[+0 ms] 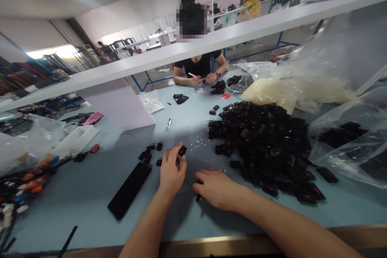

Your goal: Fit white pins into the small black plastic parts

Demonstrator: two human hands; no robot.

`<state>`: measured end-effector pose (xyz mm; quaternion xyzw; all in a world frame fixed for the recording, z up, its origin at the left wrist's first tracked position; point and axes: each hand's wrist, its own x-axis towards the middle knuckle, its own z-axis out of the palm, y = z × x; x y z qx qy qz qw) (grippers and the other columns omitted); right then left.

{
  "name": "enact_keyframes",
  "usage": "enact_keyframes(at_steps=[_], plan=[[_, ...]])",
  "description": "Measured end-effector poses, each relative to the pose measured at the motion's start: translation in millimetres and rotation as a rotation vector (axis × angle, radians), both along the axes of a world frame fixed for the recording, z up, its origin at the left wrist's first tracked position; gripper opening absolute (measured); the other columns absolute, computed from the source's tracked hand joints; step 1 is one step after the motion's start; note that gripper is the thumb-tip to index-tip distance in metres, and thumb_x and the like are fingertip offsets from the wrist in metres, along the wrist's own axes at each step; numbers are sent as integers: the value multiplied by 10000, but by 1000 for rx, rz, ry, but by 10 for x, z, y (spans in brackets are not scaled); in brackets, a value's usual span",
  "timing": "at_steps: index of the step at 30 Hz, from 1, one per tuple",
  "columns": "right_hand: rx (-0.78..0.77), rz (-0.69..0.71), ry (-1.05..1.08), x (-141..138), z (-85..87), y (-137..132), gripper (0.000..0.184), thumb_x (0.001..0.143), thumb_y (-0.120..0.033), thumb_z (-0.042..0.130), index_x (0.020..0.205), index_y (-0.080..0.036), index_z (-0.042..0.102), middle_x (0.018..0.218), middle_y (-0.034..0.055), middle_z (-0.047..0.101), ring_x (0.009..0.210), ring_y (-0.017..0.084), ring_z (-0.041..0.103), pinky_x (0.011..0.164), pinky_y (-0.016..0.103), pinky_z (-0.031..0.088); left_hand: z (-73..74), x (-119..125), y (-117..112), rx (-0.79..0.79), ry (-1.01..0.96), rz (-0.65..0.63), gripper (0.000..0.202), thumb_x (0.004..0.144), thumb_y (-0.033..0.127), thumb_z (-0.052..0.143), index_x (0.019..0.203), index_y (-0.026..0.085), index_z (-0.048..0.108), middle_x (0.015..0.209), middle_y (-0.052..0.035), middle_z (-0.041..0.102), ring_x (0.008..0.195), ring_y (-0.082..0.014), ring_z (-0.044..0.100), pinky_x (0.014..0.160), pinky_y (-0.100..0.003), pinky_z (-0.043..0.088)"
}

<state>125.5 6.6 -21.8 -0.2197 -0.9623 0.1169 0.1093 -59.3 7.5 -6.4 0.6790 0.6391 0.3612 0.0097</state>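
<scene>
My left hand [173, 169] is closed, pinching a small black square piece [182, 150] with a red mark between thumb and fingers. To its right, my right hand [216, 188] is curled low over the table. A thin dark tip [198, 198] pokes out beneath its fingers; the rest of that thing is hidden. Several similar black pieces [146, 155] lie just left of my left hand. Beyond my right hand rises a large heap of black pieces [263, 141] with red marks. Tiny white bits [198, 142] are scattered between the heap and my left hand.
A black phone-like slab [129, 190] lies left of my left forearm. Thread snips [169, 124] rest farther back. Clear plastic bags [353, 137] stand at the right, and cords with orange parts [30, 181] at the left. Across the table, under a white shelf [169, 54], a co-worker [196, 68] holds a white pen.
</scene>
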Motion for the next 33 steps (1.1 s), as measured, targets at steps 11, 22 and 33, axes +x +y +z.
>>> enact_keyframes(at_steps=[11, 22, 33], plan=[[61, 9, -25, -22, -35, 41, 120, 872, -138, 510, 884, -129, 629, 844, 84, 631, 770, 215, 565, 673, 333, 436, -102, 21, 0, -103, -218, 14, 429, 850, 218, 536, 1277, 208, 499, 1029, -78, 600, 754, -163, 584, 686, -310, 499], [63, -48, -54, -29, -48, 63, 116, 877, -150, 527, 908, -128, 637, 853, 99, 643, 772, 227, 583, 669, 343, 449, -228, 22, 35, -259, -614, -54, 457, 841, 276, 540, 1292, 244, 477, 1005, -47, 575, 646, -124, 588, 615, -288, 513], [-100, -160, 53, 44, 127, 113, 130, 850, -245, 582, 955, -170, 598, 954, 82, 636, 881, 214, 564, 767, 317, 416, -105, 73, 10, -320, -790, -85, 434, 818, 279, 523, 1249, 225, 541, 867, -10, 594, 633, -130, 586, 658, -292, 489]])
